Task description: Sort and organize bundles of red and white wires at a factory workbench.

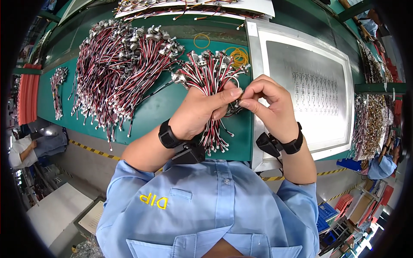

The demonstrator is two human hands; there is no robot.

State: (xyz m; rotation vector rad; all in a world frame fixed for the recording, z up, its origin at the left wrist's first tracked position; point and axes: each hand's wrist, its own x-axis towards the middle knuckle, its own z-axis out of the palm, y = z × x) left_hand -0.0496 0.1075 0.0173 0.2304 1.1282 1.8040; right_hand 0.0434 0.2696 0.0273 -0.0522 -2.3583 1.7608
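A bundle of wire harnesses (211, 81), red, white and black with silver metal parts at the far end and small white connectors at the near end, is gripped around its middle by my left hand (204, 107). My right hand (271, 103) is just right of it, thumb and forefinger pinched together beside the left thumb. A dark strand shows by those fingertips, but what they pinch is too small to make out. A much larger heap of similar wire harnesses (116, 73) lies to the left on the green table.
A metal-framed panel (256, 56) lies right of the bundle. Yellow rubber bands (238, 56) sit beyond it. A small wire bunch (57, 92) lies far left. More wires rest on a white board (258, 8) at the back. Other people are at both sides.
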